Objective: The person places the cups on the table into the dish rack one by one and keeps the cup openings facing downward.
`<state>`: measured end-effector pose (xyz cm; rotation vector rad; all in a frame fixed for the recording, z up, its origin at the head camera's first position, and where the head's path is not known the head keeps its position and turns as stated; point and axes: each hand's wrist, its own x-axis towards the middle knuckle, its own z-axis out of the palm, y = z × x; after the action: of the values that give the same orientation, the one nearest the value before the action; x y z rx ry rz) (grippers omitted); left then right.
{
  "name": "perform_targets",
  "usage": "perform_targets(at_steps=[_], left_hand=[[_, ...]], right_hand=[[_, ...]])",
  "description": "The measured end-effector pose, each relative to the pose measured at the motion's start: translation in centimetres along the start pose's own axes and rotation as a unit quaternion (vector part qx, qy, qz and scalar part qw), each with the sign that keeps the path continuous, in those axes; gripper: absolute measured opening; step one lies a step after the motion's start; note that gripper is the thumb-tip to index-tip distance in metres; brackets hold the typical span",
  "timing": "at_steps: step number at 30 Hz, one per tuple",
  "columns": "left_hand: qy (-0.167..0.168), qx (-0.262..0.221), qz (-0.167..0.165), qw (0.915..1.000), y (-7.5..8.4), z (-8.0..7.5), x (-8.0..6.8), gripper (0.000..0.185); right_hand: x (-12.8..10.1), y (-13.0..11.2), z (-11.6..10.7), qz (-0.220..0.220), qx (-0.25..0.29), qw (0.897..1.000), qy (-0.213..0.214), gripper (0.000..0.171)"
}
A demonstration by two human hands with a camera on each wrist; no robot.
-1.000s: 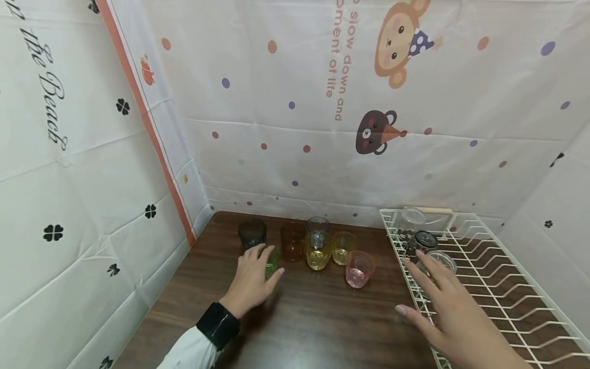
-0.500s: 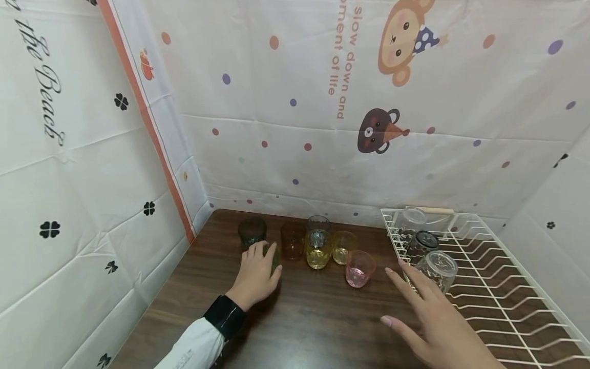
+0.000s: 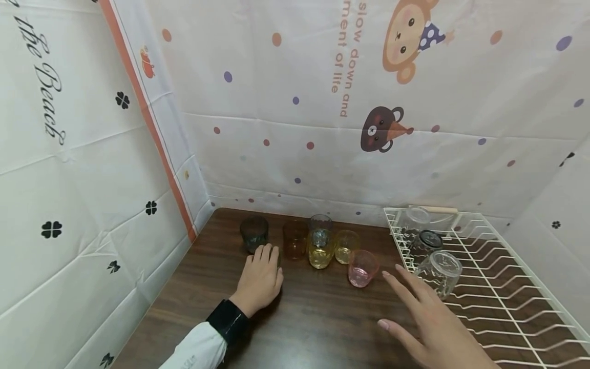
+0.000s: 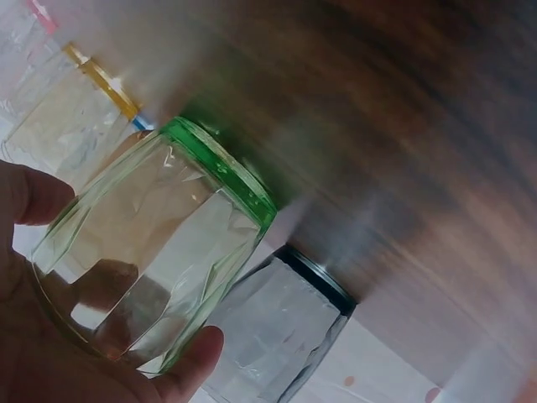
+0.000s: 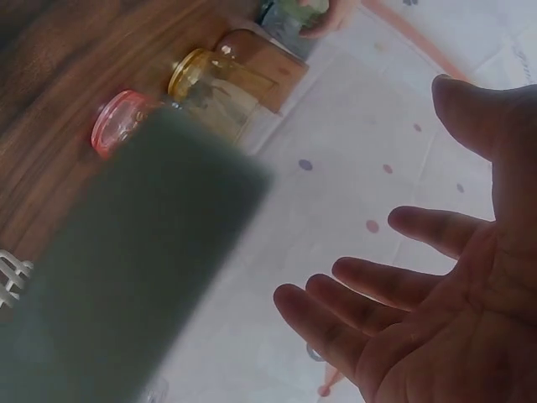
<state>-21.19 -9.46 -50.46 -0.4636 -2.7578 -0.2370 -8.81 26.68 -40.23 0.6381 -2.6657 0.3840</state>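
My left hand [image 3: 261, 275] lies over a green glass on the brown table [image 3: 313, 323] and hides it in the head view. In the left wrist view the green glass [image 4: 151, 243] sits in that hand [image 4: 42, 344], with the fingers and thumb curled round its faceted wall. A dark grey glass [image 4: 277, 336] stands right beside it. My right hand [image 3: 417, 315] hovers open, fingers spread, just right of a pink glass [image 3: 361, 267] and left of the rack. The right wrist view shows its bare palm [image 5: 436, 302] holding nothing.
A dark grey glass [image 3: 254, 233], an amber glass [image 3: 294, 240], a yellow one [image 3: 319, 254] and other glasses stand in a cluster near the back. A white wire rack [image 3: 507, 302] on the right holds upturned glasses [image 3: 440, 271]. Printed cloth walls close the left, back and right.
My left hand has closed over the green glass, which now is hidden in the head view. My right hand has drifted left, off the rack and toward the pink glass.
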Motion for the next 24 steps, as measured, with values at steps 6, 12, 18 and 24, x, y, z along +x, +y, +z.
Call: perform_targets(at_steps=[6, 12, 18, 24], left_hand=[[-0.002, -0.001, -0.003, 1.0000, 0.18, 0.02, -0.05, 0.053], [0.011, 0.002, -0.001, 0.9999, 0.09, 0.07, -0.12, 0.053], [0.006, -0.007, -0.005, 0.9999, -0.06, 0.18, -0.12, 0.053], [0.014, -0.003, -0.003, 0.9999, -0.07, 0.17, -0.12, 0.052]], right_hand=[[0.02, 0.07, 0.07, -0.003, -0.010, 1.000, -0.001, 0.091], [0.04, 0.12, 0.22, -0.011, -0.008, 1.000, 0.003, 0.092], [-0.12, -0.03, 0.13, -0.001, -0.006, 1.000, 0.000, 0.092], [-0.15, -0.15, 0.24, -0.006, -0.007, 1.000, 0.006, 0.095]])
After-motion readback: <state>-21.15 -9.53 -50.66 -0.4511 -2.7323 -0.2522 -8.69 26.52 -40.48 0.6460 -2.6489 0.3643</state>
